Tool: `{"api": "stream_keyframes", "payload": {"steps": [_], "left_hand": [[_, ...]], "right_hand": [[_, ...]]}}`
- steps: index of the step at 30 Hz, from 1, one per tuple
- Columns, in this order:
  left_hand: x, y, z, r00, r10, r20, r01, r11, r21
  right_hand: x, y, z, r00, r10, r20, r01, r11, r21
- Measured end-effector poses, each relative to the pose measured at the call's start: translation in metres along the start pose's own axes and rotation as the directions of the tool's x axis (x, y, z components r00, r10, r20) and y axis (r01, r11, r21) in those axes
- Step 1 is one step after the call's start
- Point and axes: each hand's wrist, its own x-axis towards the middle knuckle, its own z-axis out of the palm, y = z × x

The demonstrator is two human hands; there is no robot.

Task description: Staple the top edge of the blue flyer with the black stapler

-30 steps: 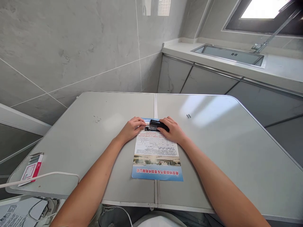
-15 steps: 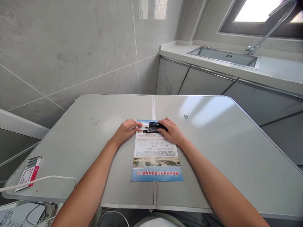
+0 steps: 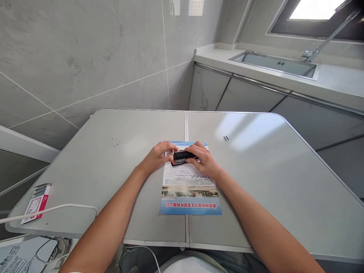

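Note:
A printed flyer [image 3: 190, 191] with a blue bottom band lies in the middle of the grey folding table [image 3: 108, 167]. A black stapler [image 3: 182, 156] sits over the flyer's upper part. My right hand [image 3: 204, 161] is closed around the stapler's right end. My left hand [image 3: 157, 156] rests on the flyer's upper left edge, its curled fingertips touching the stapler's left end.
A small strip of staples [image 3: 226, 138] lies on the table's right half. A red and white staple box [image 3: 36, 202] and a white cable [image 3: 51, 210] sit at the near left corner. A counter with a steel sink [image 3: 273, 64] runs behind on the right.
The stapler has moved a little toward me and to the left, from the flyer's top edge onto its text area. Both hands shifted with it.

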Motion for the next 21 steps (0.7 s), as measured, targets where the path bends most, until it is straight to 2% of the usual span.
{"api": "stream_keyframes", "payload": {"steps": [7, 10, 13, 16, 18, 21], "left_hand": [[-0.001, 0.002, 0.001, 0.997, -0.037, -0.061, 0.030, 0.994, -0.108], [-0.001, 0.000, 0.001, 0.993, -0.033, -0.114, 0.030, 0.999, -0.029], [0.000, -0.004, 0.001, 0.984, -0.081, -0.157, 0.097, 0.991, 0.098], [0.002, -0.014, 0.004, 0.976, -0.126, -0.176, 0.166, 0.957, 0.237], [0.003, -0.023, 0.008, 0.980, -0.133, -0.146, 0.176, 0.924, 0.340], [0.001, -0.036, 0.014, 0.985, -0.153, -0.074, 0.170, 0.883, 0.437]], "right_hand": [[0.001, -0.005, 0.005, 0.998, 0.023, -0.058, -0.021, 0.999, 0.031], [0.001, -0.005, 0.004, 0.996, 0.058, -0.073, -0.057, 0.998, 0.014], [0.001, -0.003, 0.003, 0.982, 0.132, -0.138, -0.136, 0.990, -0.025], [0.001, 0.008, -0.004, 0.923, 0.221, -0.315, -0.252, 0.966, -0.059], [-0.003, 0.021, -0.014, 0.855, 0.259, -0.450, -0.334, 0.938, -0.095], [-0.012, 0.046, -0.035, 0.765, 0.276, -0.582, -0.450, 0.876, -0.176]]}}
